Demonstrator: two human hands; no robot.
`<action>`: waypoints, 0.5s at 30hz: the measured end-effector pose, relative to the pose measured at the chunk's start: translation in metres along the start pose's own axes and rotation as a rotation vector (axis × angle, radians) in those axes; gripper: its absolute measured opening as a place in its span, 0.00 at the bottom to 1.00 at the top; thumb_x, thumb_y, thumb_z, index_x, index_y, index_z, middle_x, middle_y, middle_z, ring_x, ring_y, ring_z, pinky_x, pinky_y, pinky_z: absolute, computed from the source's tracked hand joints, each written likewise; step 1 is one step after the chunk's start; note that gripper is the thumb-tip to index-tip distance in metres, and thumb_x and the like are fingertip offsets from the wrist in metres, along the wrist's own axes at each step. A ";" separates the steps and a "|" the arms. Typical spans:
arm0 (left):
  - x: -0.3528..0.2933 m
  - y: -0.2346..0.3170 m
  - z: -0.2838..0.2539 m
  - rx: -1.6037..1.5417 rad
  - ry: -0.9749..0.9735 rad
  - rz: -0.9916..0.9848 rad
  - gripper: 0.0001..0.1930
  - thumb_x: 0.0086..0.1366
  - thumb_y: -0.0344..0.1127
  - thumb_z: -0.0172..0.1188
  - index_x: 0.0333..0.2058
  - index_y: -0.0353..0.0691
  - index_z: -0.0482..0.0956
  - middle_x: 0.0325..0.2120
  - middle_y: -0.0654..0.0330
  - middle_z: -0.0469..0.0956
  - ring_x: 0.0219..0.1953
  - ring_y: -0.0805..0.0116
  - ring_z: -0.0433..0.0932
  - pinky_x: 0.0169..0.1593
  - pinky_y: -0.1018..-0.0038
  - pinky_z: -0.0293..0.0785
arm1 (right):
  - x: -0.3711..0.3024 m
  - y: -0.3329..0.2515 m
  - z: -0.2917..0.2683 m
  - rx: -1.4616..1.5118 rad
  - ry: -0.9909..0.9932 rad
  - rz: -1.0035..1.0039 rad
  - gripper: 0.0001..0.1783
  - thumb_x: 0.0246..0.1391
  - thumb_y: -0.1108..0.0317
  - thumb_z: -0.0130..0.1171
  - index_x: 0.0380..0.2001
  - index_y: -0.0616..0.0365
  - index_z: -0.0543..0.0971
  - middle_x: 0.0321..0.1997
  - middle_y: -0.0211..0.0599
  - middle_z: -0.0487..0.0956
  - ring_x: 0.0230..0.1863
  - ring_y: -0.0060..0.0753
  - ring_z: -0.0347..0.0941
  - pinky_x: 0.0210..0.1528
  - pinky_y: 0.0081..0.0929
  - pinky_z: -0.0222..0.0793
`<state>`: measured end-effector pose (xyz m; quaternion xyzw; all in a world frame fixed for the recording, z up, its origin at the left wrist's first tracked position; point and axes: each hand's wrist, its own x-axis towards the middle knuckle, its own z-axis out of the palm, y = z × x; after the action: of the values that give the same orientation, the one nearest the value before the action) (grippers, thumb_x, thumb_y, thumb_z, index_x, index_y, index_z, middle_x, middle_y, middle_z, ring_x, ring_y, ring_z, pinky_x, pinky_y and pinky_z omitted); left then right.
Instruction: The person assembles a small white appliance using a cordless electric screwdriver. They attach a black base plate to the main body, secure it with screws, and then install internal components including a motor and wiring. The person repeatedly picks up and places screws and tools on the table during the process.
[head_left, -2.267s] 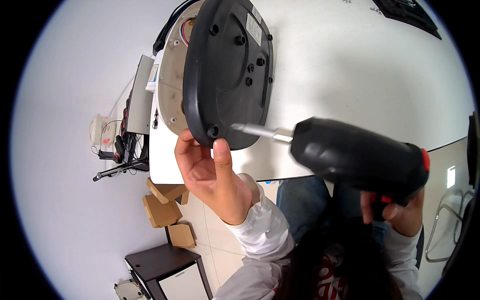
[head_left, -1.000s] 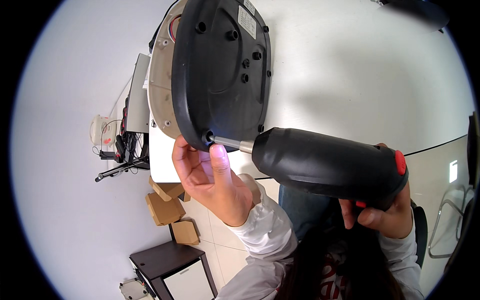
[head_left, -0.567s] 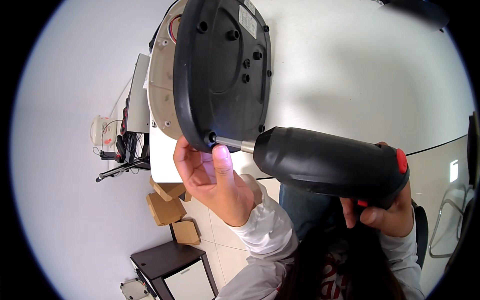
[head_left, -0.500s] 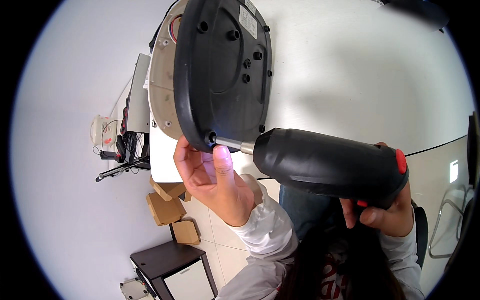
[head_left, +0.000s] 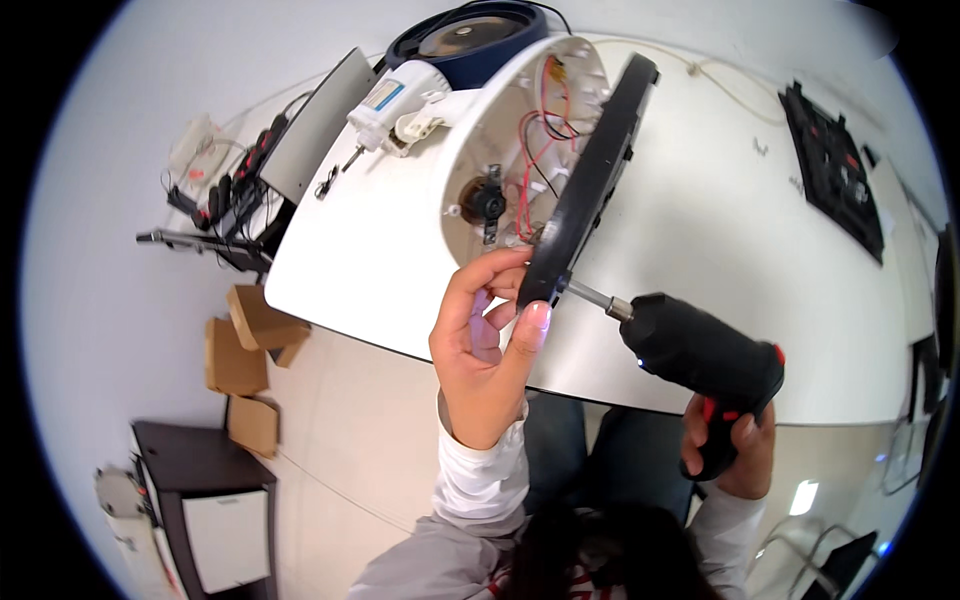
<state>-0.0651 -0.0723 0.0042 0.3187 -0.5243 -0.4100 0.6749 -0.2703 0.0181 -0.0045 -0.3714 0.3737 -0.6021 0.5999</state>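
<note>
My left hand (head_left: 485, 355) grips the lower edge of a black plastic base cover (head_left: 592, 165), thumb in front and fingers behind. The cover stands on edge beside a white appliance housing (head_left: 462, 160), whose open inside shows red and black wires (head_left: 533, 130) and a dark round fitting (head_left: 489, 203). A gap shows between cover and housing at the top. In my right hand (head_left: 745, 450) is a black cordless screwdriver (head_left: 700, 350) with red accents, held by its handle. Its metal bit (head_left: 592, 295) points into a screw hole at the cover's lower corner; the bit's tip is hidden.
A white motor-like unit with a shaft (head_left: 398, 105) lies left of the housing, before a dark blue round bowl-like part (head_left: 465, 40). An open black tool case (head_left: 835, 165) and small loose pieces (head_left: 760, 148) lie on the right of the white table (head_left: 700, 230). Cardboard boxes (head_left: 236, 357) stand on the floor.
The view has swung back and shifted, so the housing's wired inside and more of the table show. The cover now appears nearly edge-on. Both hands keep their holds, the bit still at the corner hole.
</note>
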 end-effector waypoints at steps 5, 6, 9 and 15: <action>-0.001 0.004 -0.005 -0.062 -0.026 -0.065 0.18 0.56 0.22 0.57 0.47 0.32 0.69 0.33 0.62 0.71 0.38 0.76 0.69 0.47 0.80 0.64 | -0.002 0.012 0.008 -0.032 0.021 -0.123 0.34 0.53 0.46 0.54 0.47 0.68 0.64 0.22 0.42 0.68 0.10 0.23 0.61 0.11 0.15 0.57; 0.000 0.005 -0.005 -0.079 -0.033 -0.086 0.18 0.56 0.21 0.57 0.47 0.32 0.69 0.34 0.62 0.71 0.38 0.76 0.69 0.48 0.79 0.64 | -0.003 0.013 0.008 -0.020 0.033 -0.130 0.33 0.53 0.46 0.53 0.46 0.68 0.64 0.23 0.42 0.68 0.10 0.23 0.61 0.11 0.15 0.57; 0.000 -0.001 -0.006 -0.046 -0.033 -0.019 0.20 0.54 0.21 0.60 0.47 0.33 0.70 0.35 0.60 0.72 0.40 0.74 0.71 0.50 0.76 0.66 | -0.003 0.013 0.011 -0.009 0.019 -0.127 0.31 0.54 0.47 0.52 0.46 0.67 0.64 0.24 0.42 0.68 0.10 0.23 0.60 0.11 0.15 0.57; 0.000 -0.005 -0.003 -0.017 0.022 -0.003 0.20 0.53 0.20 0.62 0.46 0.33 0.71 0.35 0.59 0.74 0.39 0.74 0.73 0.49 0.76 0.68 | -0.003 0.015 0.012 -0.040 0.008 -0.116 0.34 0.53 0.45 0.53 0.48 0.67 0.64 0.24 0.41 0.68 0.10 0.23 0.61 0.11 0.15 0.57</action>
<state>-0.0637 -0.0745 -0.0009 0.3182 -0.5127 -0.4118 0.6828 -0.2523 0.0213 -0.0128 -0.4021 0.3659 -0.6299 0.5546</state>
